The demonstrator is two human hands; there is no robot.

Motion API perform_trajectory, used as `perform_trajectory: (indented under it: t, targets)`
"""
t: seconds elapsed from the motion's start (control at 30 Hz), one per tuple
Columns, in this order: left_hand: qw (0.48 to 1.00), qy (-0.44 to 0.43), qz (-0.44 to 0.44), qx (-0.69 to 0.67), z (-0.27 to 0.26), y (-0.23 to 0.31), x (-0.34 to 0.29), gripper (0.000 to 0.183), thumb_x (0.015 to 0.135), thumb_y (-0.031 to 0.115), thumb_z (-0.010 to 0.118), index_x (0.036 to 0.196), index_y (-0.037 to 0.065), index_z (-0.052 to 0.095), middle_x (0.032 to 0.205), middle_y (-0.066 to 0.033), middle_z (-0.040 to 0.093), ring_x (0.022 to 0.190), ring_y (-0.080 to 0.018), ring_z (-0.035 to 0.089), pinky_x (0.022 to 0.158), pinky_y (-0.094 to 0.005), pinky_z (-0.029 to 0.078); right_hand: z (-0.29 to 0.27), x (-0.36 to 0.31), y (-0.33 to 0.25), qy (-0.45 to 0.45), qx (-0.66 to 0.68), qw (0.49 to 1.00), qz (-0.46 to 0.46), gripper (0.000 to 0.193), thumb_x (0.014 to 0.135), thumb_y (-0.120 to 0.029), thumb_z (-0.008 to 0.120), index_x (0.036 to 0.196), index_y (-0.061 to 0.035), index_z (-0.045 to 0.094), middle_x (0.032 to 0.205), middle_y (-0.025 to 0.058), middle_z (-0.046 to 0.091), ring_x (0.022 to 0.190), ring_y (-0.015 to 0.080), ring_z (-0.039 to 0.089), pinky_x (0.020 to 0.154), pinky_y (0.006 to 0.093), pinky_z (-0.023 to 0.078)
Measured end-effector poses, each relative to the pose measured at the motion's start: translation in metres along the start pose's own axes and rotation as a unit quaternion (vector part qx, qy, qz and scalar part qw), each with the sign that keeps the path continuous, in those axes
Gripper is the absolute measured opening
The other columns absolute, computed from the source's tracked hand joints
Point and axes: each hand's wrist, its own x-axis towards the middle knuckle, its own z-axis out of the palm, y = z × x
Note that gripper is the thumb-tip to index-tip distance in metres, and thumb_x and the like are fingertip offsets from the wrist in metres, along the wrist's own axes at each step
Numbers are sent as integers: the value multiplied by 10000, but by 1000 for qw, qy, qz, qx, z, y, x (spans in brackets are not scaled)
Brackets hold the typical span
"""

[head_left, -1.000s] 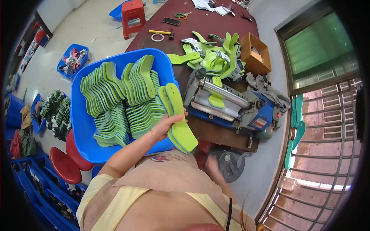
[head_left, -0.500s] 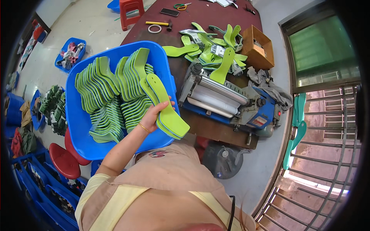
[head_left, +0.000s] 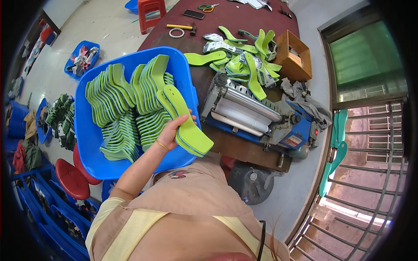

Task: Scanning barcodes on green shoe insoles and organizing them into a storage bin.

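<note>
My left hand (head_left: pixel 173 130) is closed around a small stack of curved lime-green insole boards (head_left: pixel 192 132), held over the right front edge of a blue plastic tub (head_left: pixel 87 163). Small holes show at the narrow end of the top board. Inside the tub, similar green insole boards (head_left: pixel 111 93) stand nested in several tight rows. Just right of the tub is a blue machine with metal and white rollers (head_left: pixel 244 111). One loose green board (head_left: pixel 253 78) rests at the rollers' far side, by a heap of boards. My right hand is out of view.
On the dark red table lie a yellow-handled hammer (head_left: pixel 180 27), a tape roll (head_left: pixel 176 33), a phone (head_left: pixel 193 15) and scissors (head_left: pixel 208 8). A wooden box (head_left: pixel 294 56) stands beside the heap. A red stool (head_left: pixel 67 178) and a barred window (head_left: pixel 370 169) flank me.
The loose board behind the rollers has tipped over and now lies lower against the machine; boards in the heap have shifted. My left hand and its stack have barely moved.
</note>
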Motion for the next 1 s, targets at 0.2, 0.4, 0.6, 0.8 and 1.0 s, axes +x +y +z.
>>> perform_trajectory:
  t: [0.2, 0.4, 0.6, 0.8, 1.0]
  targets:
    - [1000, 3, 0, -15, 1, -1, -2, 381, 888, 237, 567, 1222, 72, 484, 1059, -99, 600, 989, -219, 588, 867, -378, 496, -3, 4, -4, -4, 0, 1000, 0, 230, 947, -245, 462, 929, -23, 520, 756, 110, 585, 707, 232, 600, 618, 338, 480]
    - [1000, 15, 6, -18, 2, 0, -3, 383, 886, 237, 569, 1220, 73, 483, 1047, -98, 600, 982, -219, 589, 861, -372, 496, -7, 7, -5, -10, -3, 1000, 0, 228, 948, -241, 461, 915, -24, 520, 756, 109, 585, 706, 230, 596, 619, 336, 478]
    - [999, 19, 11, -28, 3, 1, -3, 387, 882, 244, 576, 1216, 72, 485, 1040, -96, 603, 977, -218, 590, 858, -366, 496, -12, 10, -8, -11, -2, 1000, -5, 226, 949, -238, 459, 902, -25, 520, 757, 107, 585, 706, 229, 592, 619, 334, 475]
    - [999, 12, 12, -33, 1, -1, -7, 391, 884, 246, 579, 1221, 71, 486, 1010, -86, 606, 959, -211, 601, 848, -367, 502, -16, 10, -4, -14, 0, 1000, -6, 226, 951, -234, 458, 888, -26, 521, 758, 106, 585, 705, 228, 588, 620, 332, 473]
    - [999, 20, 23, 44, 4, 3, -20, 375, 888, 235, 598, 1203, 58, 496, 960, -84, 616, 919, -208, 626, 799, -361, 534, -18, 13, -2, -34, -19, 999, -21, 227, 952, -230, 456, 875, -26, 521, 759, 104, 585, 705, 227, 585, 621, 330, 471]
